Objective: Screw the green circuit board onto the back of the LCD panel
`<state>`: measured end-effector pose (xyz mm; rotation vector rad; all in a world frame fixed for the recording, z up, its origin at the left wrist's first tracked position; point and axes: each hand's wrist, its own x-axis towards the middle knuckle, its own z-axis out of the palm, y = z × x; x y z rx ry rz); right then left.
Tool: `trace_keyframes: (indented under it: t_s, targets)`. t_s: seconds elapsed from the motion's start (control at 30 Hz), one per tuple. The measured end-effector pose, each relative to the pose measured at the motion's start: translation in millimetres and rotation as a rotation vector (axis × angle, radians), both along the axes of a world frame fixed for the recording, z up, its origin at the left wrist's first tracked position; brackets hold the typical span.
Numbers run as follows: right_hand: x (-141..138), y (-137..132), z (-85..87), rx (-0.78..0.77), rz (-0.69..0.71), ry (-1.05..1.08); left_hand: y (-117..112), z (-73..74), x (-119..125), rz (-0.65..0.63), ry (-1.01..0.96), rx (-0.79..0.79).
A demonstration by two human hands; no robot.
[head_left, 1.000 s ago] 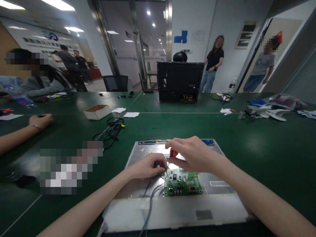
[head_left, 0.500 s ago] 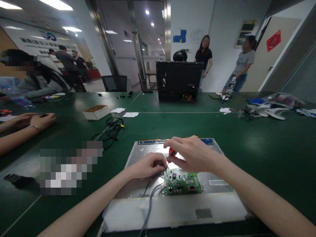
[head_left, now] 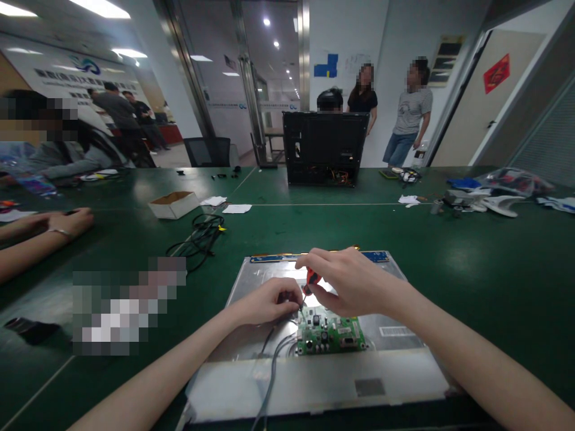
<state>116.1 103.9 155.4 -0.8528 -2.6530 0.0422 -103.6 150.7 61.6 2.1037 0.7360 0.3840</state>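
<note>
My right hand [head_left: 345, 278] is closed round the red and black handle of a screwdriver [head_left: 313, 278]. Its thin shaft points down to the upper left corner of a green circuit board [head_left: 331, 333]. At that same corner, the fingertips of my left hand [head_left: 274, 299] are pinched by the screwdriver's tip; what they hold, if anything, is too small to make out. The board lies on the silvery back of a display panel [head_left: 395, 374], which rests flat on the table. Grey cables [head_left: 275, 365] run from the board's left side towards me. A blue strip board [head_left: 376, 257] lines the panel's far edge.
On the green table [head_left: 453, 287] lie coiled black cables [head_left: 197, 236], a white open box [head_left: 174, 205] and paper pieces [head_left: 237, 209]. A black monitor casing [head_left: 326, 146] stands opposite. Tools and bags [head_left: 512, 182] lie far right. A co-worker's hands [head_left: 72, 222] are at the left.
Both my hands and the screwdriver keep almost the same place on the board's corner. In the background, the person in the striped shirt has moved left and stands more upright.
</note>
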Motion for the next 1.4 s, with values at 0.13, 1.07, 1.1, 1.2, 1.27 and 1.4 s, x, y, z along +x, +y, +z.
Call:
trace_keyframes:
  t_s: [0.13, 1.07, 1.1, 1.2, 1.27, 1.4]
  targets:
    - [0.6, 1.5, -1.4, 0.014, -0.002, 0.002, 0.4, -0.5, -0.5, -0.001, 0.015, 0.032]
    - [1.4, 1.0, -0.6, 0.006, 0.024, 0.014, -0.2, 2.6, 0.9, -0.006, 0.024, 0.007]
    - [1.2, 1.2, -0.9, 0.01, 0.02, 0.014, -0.2, 2.7, 0.8, -0.007, 0.026, 0.007]
    - [0.9, 2.2, -2.0, 0.026, -0.005, 0.007, -0.1, 1.8, 0.4, -0.006, 0.025, 0.015]
    - [0.9, 2.9, -2.6, 0.039, -0.02, 0.005, 0.2, -0.1, 0.1, 0.001, 0.018, 0.022]
    - [2.2, 4.5, -3.0, 0.048, -0.008, 0.001, 0.4, -2.2, -0.1, 0.027, 0.023, 0.042]
